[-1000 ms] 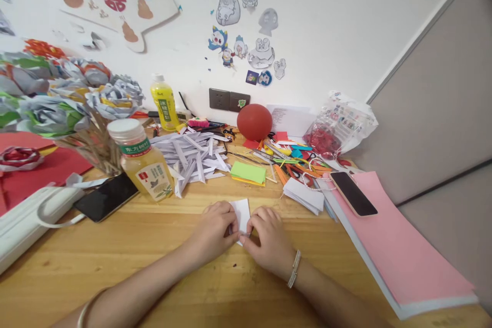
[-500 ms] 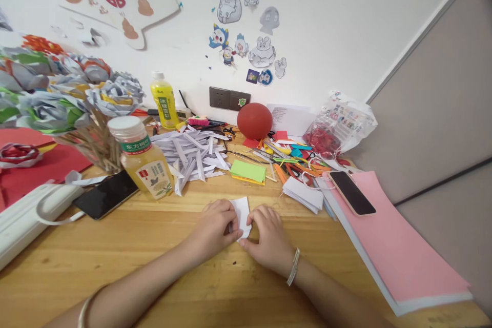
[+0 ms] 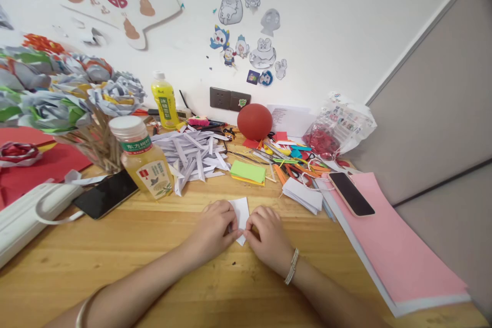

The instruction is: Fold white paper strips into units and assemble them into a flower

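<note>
A small white sheet of paper lies on the wooden table between my two hands, its lower end narrowing to a folded point. My left hand is closed on the paper's left edge, with thumb and forefinger near the fold. On the other side, my right hand pinches the lower right edge between thumb and forefinger. Both sets of fingertips nearly meet at the fold. Curled fingers hide parts of the paper's edges.
Behind my hands sit folded white paper strips, green paper slips and a white paper stack. A drink bottle and a black phone stand left. Pink sheets carry another phone at right.
My right thumb and forefinger have closed together at the paper's lower right edge. A pointed lower end of the paper now shows below the fingertips. My left hand has hardly moved.
</note>
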The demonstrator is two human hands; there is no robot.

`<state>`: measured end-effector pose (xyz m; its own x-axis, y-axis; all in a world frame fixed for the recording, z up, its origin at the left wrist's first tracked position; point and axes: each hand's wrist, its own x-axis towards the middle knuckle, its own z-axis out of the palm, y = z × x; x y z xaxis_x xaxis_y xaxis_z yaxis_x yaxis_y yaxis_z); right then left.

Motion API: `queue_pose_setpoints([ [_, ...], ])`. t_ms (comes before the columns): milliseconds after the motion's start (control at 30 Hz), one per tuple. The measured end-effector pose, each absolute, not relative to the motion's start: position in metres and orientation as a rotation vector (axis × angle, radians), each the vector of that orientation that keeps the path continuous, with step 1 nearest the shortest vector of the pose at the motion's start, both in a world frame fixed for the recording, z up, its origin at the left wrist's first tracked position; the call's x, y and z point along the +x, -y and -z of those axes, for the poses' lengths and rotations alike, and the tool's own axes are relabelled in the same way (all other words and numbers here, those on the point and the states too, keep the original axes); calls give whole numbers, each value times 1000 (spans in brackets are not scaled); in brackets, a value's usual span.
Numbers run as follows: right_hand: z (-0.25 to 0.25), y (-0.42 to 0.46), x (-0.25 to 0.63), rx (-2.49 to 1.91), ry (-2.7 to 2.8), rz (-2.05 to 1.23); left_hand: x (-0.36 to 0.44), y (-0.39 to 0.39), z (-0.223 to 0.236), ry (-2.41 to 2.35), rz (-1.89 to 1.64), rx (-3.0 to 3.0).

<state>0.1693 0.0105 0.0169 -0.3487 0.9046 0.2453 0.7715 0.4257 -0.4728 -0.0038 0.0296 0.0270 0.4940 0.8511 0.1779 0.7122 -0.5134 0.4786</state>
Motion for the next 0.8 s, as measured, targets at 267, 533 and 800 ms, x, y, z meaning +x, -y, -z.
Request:
queue_pose_setpoints([
  [267,-15,-6,166,-1450,2205,-320,-3,-30,-25,-1332,-563,2403],
  [533,-18,-5,171,-1434,2267,-359,-3,-31,-24,-1333,-546,2408],
  [800,-21,-11,174,-1387,2123,-587,-4,-30,-26,-1329,-529,2413],
])
